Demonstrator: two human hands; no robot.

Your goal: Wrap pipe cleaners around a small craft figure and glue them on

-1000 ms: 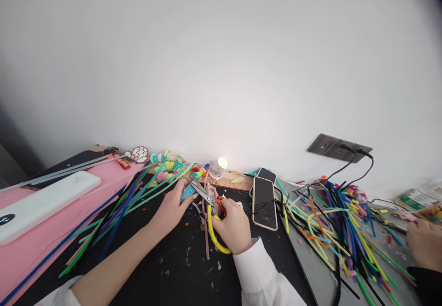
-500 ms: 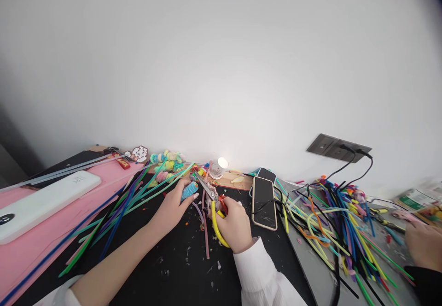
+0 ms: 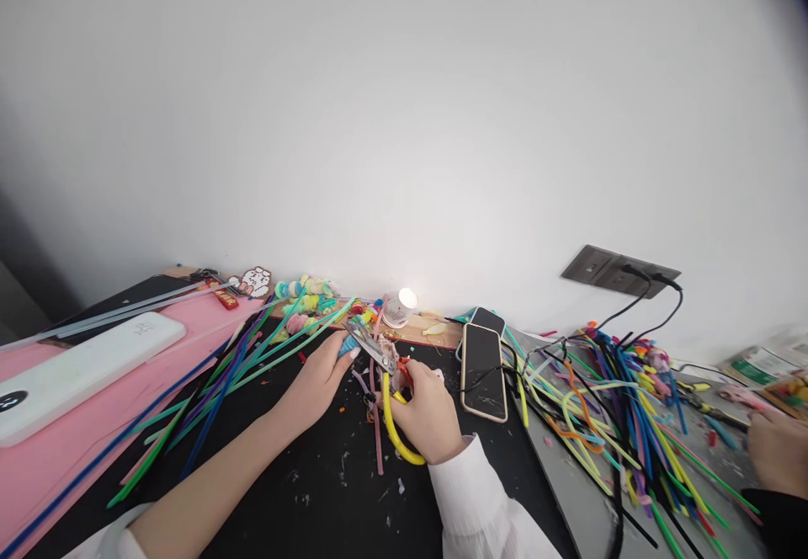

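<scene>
My left hand (image 3: pixel 321 374) grips a small blue fuzzy roll (image 3: pixel 347 344) that looks wound from pipe cleaner; part of it is hidden by my fingers and the blades. In my right hand (image 3: pixel 430 412) is a pair of scissors (image 3: pixel 395 424) with yellow and red handles. Their parted blades point up and left and lie at the top end of the blue roll. A pink pipe cleaner (image 3: pixel 378 437) and a purple scrap (image 3: pixel 359 382) lie on the black mat (image 3: pixel 303 475) beneath the scissors.
A lit white cup (image 3: pixel 400 308) stands by the wall. Phones (image 3: pixel 484 374) lie right of it. Loose pipe cleaners (image 3: pixel 631 407) fill the right side, others (image 3: pixel 220 391) the left. A white power bank (image 3: pixel 94 374) rests on pink sheet. Another person's hand (image 3: pixel 779 454) is at far right.
The scissors have swung so their blades overlap the top of the blue roll, and their yellow handle has spread outward. My left hand has turned slightly, covering more of the roll.
</scene>
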